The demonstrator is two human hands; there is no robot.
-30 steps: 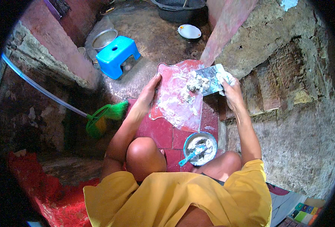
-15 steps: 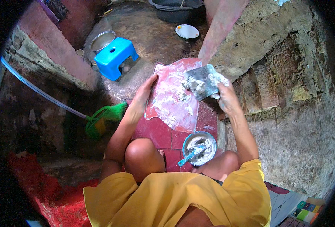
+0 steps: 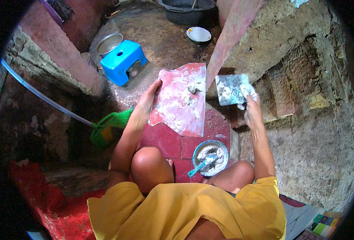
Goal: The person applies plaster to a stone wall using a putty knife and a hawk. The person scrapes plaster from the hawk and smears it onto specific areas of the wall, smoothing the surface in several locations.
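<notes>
My left hand [image 3: 150,97] grips the left edge of a flat red board [image 3: 181,100] smeared with white putty, held tilted over the red tiled floor. My right hand [image 3: 250,107] holds a square metal scraper blade [image 3: 231,89] loaded with white putty, lifted off to the right of the board and close to the rough stone wall [image 3: 305,80]. Between my knees stands a blue bowl [image 3: 211,157] of white putty with a blue-handled tool in it.
A blue plastic stool [image 3: 123,61] and a steel bowl [image 3: 109,43] stand at the upper left. A dark basin [image 3: 187,10] and a white plate [image 3: 198,34] lie farther back. A green broom head [image 3: 109,126] with a long pale handle lies to the left.
My right hand has carried the scraper off the board's upper right corner and out to the right, toward the wall. The left hand keeps hold of the board.
</notes>
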